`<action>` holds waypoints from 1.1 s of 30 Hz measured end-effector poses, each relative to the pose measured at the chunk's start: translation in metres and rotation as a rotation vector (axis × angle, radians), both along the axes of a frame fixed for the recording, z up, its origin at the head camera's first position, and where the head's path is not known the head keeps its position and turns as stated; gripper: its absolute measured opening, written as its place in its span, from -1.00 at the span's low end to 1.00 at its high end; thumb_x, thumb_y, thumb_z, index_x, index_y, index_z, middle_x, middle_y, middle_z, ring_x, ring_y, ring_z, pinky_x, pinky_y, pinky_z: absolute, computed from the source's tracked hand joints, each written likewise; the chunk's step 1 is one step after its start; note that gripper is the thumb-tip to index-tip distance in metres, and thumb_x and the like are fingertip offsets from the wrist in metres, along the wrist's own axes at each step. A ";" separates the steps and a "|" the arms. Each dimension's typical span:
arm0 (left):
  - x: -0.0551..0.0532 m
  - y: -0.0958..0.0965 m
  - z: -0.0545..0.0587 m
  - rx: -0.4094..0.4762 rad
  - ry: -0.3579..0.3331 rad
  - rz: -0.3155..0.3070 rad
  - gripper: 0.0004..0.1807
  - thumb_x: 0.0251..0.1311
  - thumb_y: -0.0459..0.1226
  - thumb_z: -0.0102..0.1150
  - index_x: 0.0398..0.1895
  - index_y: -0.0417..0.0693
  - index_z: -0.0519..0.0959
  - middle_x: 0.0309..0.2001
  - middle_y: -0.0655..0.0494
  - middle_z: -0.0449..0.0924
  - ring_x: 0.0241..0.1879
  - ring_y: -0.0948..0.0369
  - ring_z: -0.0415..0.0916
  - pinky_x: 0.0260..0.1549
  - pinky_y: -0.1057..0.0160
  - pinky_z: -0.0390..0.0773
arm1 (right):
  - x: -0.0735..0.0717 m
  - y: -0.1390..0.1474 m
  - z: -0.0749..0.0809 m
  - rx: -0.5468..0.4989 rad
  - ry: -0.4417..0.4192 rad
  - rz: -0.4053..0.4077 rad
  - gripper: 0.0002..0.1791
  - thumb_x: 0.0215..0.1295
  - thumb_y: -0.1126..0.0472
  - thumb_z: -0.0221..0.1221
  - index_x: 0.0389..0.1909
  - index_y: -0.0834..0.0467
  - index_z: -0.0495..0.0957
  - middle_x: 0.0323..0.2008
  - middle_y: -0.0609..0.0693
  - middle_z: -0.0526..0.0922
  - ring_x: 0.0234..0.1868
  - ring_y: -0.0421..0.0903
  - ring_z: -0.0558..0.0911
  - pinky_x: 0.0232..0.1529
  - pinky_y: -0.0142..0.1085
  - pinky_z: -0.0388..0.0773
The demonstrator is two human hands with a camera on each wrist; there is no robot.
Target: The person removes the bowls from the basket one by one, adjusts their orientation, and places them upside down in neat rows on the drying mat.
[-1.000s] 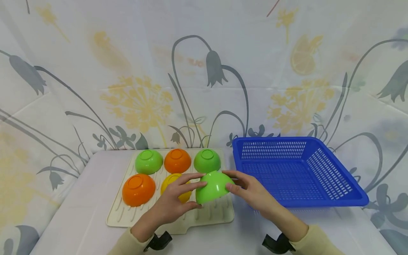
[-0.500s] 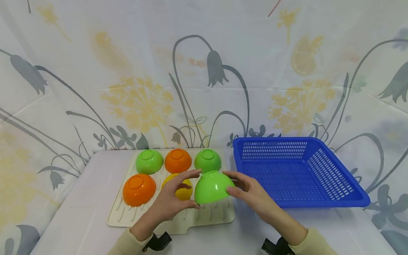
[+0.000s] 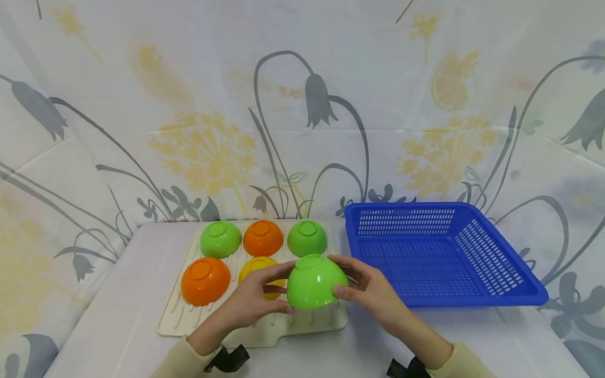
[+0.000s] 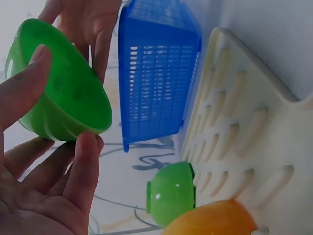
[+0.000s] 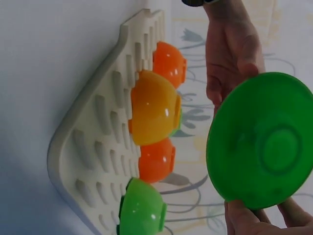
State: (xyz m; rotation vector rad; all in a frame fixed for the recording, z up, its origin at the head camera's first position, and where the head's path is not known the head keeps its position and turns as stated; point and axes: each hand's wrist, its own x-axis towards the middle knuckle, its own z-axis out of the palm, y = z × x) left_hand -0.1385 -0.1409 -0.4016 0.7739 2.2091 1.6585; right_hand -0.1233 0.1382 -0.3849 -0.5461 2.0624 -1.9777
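Observation:
A bright green bowl [image 3: 315, 283] is held upside down and slightly tilted above the front right of the cream draining board [image 3: 307, 323]. My left hand [image 3: 250, 299] holds its left side, with the thumb at the rim and fingertips near the base. On the opposite side my right hand [image 3: 373, 291] grips the bowl, thumb in front and fingers behind. The right wrist view looks into the bowl's hollow [image 5: 259, 142]. Behind the left hand sits a yellow bowl [image 3: 257, 264], partly hidden.
More upturned bowls stand on the board: an orange bowl [image 3: 205, 282] at front left, and a green bowl [image 3: 220, 240], another orange bowl [image 3: 263, 239] and a darker green bowl [image 3: 307, 239] along the back. A blue perforated basket [image 3: 472, 302] stands to the right.
The green bowl has turned between the hands, its rim tilting less and swinging slightly towards me. The left fingers have shifted along its side. The other bowls and basket stay put.

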 end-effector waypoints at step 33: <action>0.001 0.027 -0.029 -0.214 0.150 0.158 0.04 -0.13 -0.23 0.62 0.47 -0.11 0.25 0.35 0.02 0.36 0.24 0.08 0.40 0.21 0.00 0.45 | 0.015 -0.036 -0.049 0.343 0.176 -0.237 -0.10 0.06 0.25 0.49 0.45 0.14 0.30 0.43 0.14 0.26 0.43 0.20 0.24 0.36 0.13 0.20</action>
